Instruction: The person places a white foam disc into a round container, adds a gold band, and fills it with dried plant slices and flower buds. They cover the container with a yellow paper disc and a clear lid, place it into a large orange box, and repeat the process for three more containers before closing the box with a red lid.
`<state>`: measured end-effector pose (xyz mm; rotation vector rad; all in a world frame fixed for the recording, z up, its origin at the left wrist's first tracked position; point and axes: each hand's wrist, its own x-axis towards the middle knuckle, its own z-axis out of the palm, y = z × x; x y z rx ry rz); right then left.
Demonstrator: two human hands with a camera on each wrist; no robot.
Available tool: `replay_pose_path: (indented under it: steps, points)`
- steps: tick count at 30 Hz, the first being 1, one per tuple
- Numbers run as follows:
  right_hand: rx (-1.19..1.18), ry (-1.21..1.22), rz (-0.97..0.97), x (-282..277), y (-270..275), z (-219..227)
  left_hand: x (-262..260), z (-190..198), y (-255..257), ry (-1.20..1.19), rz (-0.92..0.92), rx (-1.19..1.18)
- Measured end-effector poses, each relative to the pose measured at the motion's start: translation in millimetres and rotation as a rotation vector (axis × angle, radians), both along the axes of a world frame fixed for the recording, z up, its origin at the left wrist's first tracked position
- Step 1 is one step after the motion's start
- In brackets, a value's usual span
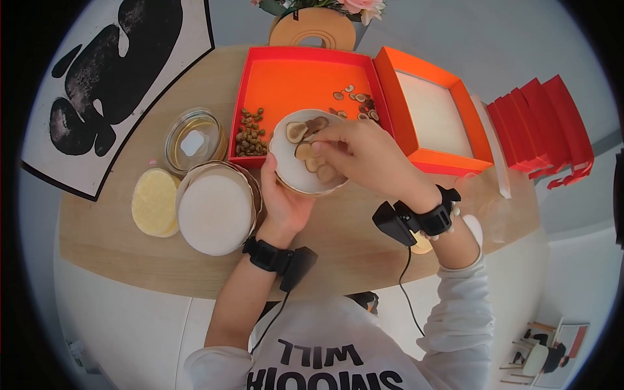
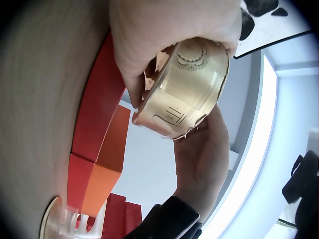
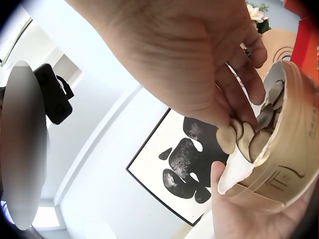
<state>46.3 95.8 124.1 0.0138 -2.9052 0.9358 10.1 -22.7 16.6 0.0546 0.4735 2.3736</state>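
My left hand (image 1: 286,207) grips a round tub (image 1: 294,174) from below and the side, tilted over the table's front half. White inside, its wall is pale gold with dark print in the left wrist view. Thin round dried slices (image 1: 297,132), pale with brown rims, lie in it. My right hand (image 1: 364,153) reaches over the tub's rim, and thumb and fingertips pinch some slices (image 3: 236,134) just at the opening. Behind the tub stands a red box (image 1: 292,78) with an orange floor, bearing small brown round pieces (image 1: 250,138) at left and several more slices (image 1: 364,107) at right.
Left of the hands are a white-topped round container (image 1: 214,211), a yellow disc (image 1: 155,203) and a clear round container (image 1: 174,146). An orange box with a white panel (image 1: 432,110) and red boxes (image 1: 520,127) stand at right. A black-and-white picture (image 1: 97,97) leans at back left.
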Motion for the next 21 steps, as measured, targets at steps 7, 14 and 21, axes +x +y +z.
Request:
replay_pose_path:
  steps: [7, 14, 21]
  points:
    - [-0.001, 0.071, 0.050, 1.0, 11.9, -5.8, -1.9, -1.6, 0.6, 0.019, 0.006, 0.019]
    - [0.046, 0.182, -0.026, 1.4, 9.7, -8.8, -0.3, 0.7, 0.8, 0.019, -0.001, 0.022]
    - [0.426, 0.320, -0.072, 0.8, 25.8, -19.5, -0.3, 0.8, 0.6, 0.007, 0.020, 0.044]
